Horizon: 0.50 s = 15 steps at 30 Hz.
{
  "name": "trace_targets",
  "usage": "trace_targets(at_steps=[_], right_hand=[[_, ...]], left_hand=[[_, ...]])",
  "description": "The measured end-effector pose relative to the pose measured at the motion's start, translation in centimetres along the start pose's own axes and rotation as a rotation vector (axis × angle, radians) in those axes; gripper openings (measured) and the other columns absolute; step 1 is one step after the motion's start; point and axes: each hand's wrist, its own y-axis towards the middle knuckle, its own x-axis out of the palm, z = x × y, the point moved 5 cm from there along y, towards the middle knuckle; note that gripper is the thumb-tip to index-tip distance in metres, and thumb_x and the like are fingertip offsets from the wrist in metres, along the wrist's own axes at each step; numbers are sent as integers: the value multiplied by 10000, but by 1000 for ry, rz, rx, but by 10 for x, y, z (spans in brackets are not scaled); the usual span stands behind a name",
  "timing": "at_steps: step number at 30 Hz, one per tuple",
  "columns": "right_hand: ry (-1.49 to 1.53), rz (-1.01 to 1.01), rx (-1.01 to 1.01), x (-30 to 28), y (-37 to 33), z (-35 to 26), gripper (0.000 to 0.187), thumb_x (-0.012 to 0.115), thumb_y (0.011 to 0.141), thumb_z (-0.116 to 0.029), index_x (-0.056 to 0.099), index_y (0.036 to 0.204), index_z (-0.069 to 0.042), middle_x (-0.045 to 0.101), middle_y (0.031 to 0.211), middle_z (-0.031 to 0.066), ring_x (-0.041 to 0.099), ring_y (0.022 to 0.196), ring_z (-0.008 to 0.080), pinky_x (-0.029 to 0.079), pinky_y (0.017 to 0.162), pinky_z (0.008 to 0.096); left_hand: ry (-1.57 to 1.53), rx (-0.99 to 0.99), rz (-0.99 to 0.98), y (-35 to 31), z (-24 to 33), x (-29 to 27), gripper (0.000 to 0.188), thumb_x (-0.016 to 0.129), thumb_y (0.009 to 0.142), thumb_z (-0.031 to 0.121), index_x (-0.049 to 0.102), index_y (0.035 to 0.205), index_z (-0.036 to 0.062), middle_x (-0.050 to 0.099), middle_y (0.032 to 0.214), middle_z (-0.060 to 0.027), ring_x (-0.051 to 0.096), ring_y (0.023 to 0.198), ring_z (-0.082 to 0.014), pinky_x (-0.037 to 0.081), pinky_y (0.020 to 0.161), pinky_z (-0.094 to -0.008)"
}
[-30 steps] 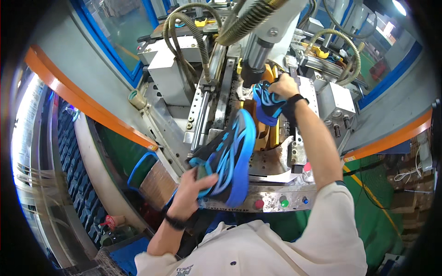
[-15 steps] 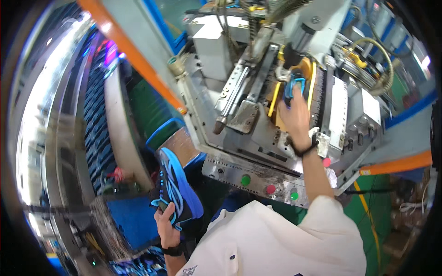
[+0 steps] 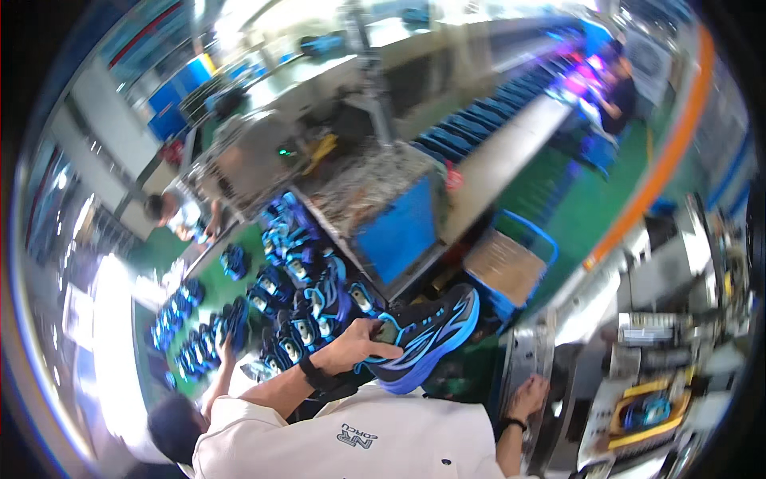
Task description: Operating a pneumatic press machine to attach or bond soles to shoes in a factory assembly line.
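My left hand (image 3: 367,343) is closed around the heel end of a black and blue sports shoe (image 3: 435,335), holding it up in the middle of the view. The shoe lies on its side in the grip, its thick blue-violet sole towards me. My right hand (image 3: 528,397), fingers curled in, is beside the metal front panel (image 3: 527,351) of the machine; nothing shows in it. Another black and blue shoe (image 3: 656,409) sits between yellow bars in the machine at the lower right.
Several shoes (image 3: 303,319) crowd the left side, where a co-worker's hand (image 3: 226,351) reaches among them. A blue-sided box (image 3: 399,239) stands beyond my shoe. A stool (image 3: 507,267), a conveyor (image 3: 511,160) with shoes and an orange rail (image 3: 678,144) are farther right.
My view has swung left, towards the rows of shoes. My right hand has let go of the shoe in the machine and come back to its front panel. The left keeps its shoe.
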Motion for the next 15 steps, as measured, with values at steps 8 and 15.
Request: trace_targets(at_steps=[8,15], right_hand=[[82,59,-281,-48,105,-118,157,614,838,-72,567,955,23,544,884,176,533,845,347,429,730,418],[527,51,-938,-86,224,-507,126,632,892,-51,625,1014,-20,646,935,72,561,747,149,456,661,291]], left_hand=[[-63,-24,448,-87,-53,-137,306,834,714,213,661,835,-7,516,745,0,494,726,-110,380,668,-262],[-85,110,698,-71,-120,-258,355,725,776,32,674,1125,68,596,1088,-138,578,1013,-240,448,908,-324]])
